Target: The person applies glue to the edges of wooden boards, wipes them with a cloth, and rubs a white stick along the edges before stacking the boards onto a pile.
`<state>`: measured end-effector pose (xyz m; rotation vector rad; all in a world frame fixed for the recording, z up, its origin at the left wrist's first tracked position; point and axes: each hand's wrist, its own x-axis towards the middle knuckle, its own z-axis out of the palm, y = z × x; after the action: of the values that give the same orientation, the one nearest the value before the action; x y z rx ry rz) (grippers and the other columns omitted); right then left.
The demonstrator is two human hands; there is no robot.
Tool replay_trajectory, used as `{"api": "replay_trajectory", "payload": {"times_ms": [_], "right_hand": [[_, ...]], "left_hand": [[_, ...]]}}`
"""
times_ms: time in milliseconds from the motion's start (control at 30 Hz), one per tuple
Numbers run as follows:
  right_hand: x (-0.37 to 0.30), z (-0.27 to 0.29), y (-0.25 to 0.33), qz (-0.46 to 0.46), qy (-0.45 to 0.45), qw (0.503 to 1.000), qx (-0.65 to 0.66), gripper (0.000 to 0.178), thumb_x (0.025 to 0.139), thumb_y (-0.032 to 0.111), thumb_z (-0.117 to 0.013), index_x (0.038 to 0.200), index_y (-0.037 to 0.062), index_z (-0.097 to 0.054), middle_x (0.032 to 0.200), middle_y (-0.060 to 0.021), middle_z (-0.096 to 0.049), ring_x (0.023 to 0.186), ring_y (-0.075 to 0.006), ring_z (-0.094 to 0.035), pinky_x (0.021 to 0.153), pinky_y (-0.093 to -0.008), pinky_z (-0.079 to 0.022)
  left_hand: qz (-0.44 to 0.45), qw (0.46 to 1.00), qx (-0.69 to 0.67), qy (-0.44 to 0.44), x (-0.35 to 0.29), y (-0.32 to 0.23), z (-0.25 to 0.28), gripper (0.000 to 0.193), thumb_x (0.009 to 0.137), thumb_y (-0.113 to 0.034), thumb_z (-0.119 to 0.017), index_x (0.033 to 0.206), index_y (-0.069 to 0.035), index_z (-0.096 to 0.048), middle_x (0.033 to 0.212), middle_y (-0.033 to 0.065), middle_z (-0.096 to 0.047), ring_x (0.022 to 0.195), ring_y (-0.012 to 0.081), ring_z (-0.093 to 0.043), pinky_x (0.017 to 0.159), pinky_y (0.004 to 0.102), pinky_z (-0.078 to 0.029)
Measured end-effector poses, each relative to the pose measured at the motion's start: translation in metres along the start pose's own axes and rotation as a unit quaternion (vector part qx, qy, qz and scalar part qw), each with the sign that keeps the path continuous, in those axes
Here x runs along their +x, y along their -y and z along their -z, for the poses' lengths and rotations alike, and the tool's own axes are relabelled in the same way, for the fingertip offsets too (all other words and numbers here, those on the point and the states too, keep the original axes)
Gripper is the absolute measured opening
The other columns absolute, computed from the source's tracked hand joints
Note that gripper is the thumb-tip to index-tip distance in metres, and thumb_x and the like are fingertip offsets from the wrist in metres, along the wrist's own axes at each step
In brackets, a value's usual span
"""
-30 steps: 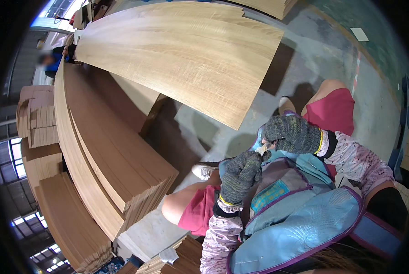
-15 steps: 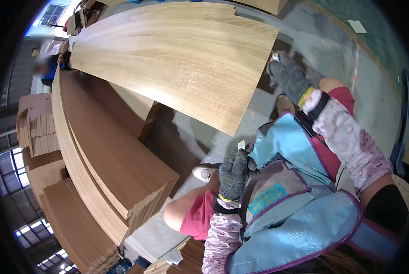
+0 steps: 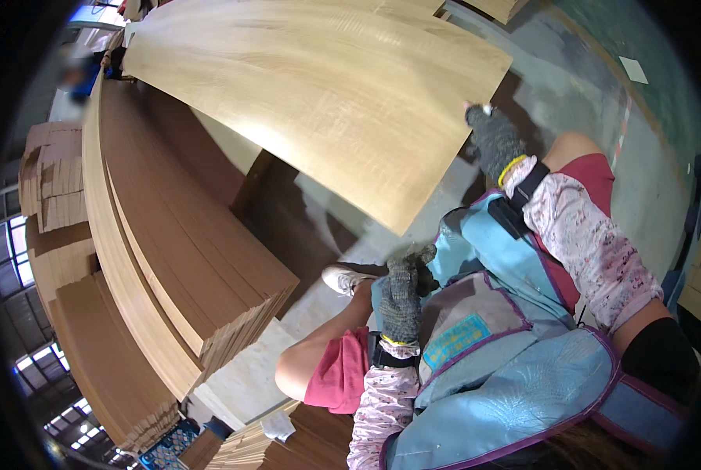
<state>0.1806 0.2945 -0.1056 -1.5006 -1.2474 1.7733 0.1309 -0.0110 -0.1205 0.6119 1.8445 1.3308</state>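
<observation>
A large pale wood-grain panel [image 3: 327, 102] slants across the upper middle, its near corner pointing toward me. My right hand [image 3: 497, 145], in a dark grey knitted glove, is closed at the panel's right edge, fingertips overlapping the rim. A small white patch shows at its fingertips. Below the near corner, my left hand [image 3: 401, 301] in a matching glove hovers in front of my blue apron [image 3: 515, 376], apart from the panel. Its fingers are blurred, and whether they hold anything is hidden.
A tall stack of brown boards [image 3: 202, 243] with pale edges stands at the left, more stacks [image 3: 115, 360] beyond it. A person in blue [image 3: 84, 82] is at the far left end. Several boards [image 3: 311, 439] lie at the bottom; a white sheet [image 3: 634, 70] is on the floor.
The panel has shifted to the right in view. My right hand has come from beside the panel onto its edge. The white piece at my left fingertips no longer shows.
</observation>
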Motion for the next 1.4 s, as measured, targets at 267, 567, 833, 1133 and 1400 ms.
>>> {"api": "replay_trajectory", "payload": {"times_ms": [267,567,833,1133,1400], "right_hand": [[-0.047,-0.022,-0.029,0.082,0.060,0.994,-0.043,0.039,0.081,0.041,-0.067,0.090,0.0042,-0.056,0.072,-0.0032,-0.053,0.059,-0.0126,-0.051,0.047,-0.0266,-0.045],[-0.045,-0.020,-0.028,0.022,0.053,0.998,-0.032,0.038,0.082,0.040,-0.066,0.089,0.0043,-0.054,0.067,-0.0012,-0.050,0.056,-0.0104,-0.048,0.046,-0.0243,-0.043],[-0.054,-0.023,-0.020,0.022,0.051,0.997,-0.055,0.035,0.083,0.038,-0.067,0.084,0.0062,-0.053,0.065,-0.0005,-0.049,0.052,-0.0105,-0.047,0.045,-0.0253,-0.042],[-0.054,-0.022,-0.019,0.019,0.058,0.996,-0.068,0.037,0.082,0.040,-0.067,0.084,0.0054,-0.053,0.063,-0.0009,-0.049,0.051,-0.0119,-0.048,0.045,-0.0261,-0.044],[-0.052,-0.020,-0.020,0.052,0.073,0.989,-0.114,0.041,0.083,0.042,-0.066,0.085,0.0021,-0.054,0.065,-0.0044,-0.053,0.051,-0.0145,-0.053,0.047,-0.0292,-0.046]], "left_hand": [[-0.132,0.934,0.329,0.045,-0.006,-0.011,0.005,0.044,0.076,-0.001,-0.057,0.120,-0.001,-0.053,0.113,0.0194,-0.056,0.099,0.0357,-0.056,0.083,0.0424,-0.047],[-0.069,0.982,0.175,-0.035,0.023,-0.022,-0.029,0.035,0.085,-0.008,-0.053,0.120,-0.004,-0.052,0.094,0.0131,-0.054,0.083,0.0257,-0.058,0.067,0.0348,-0.050],[-0.020,0.992,0.120,-0.035,0.033,-0.032,-0.043,0.045,0.079,-0.008,-0.062,0.122,-0.006,-0.051,0.100,0.0137,-0.055,0.084,0.0295,-0.059,0.065,0.0390,-0.049],[-0.090,0.951,0.289,-0.063,0.023,-0.026,-0.040,0.054,0.075,-0.008,-0.066,0.126,-0.006,-0.048,0.097,0.0134,-0.053,0.082,0.0291,-0.057,0.066,0.0401,-0.047],[0.000,0.994,0.094,-0.059,0.034,-0.016,-0.045,0.043,0.076,-0.003,-0.064,0.118,-0.005,-0.053,0.087,0.0101,-0.054,0.074,0.0239,-0.056,0.061,0.0364,-0.047]]}}
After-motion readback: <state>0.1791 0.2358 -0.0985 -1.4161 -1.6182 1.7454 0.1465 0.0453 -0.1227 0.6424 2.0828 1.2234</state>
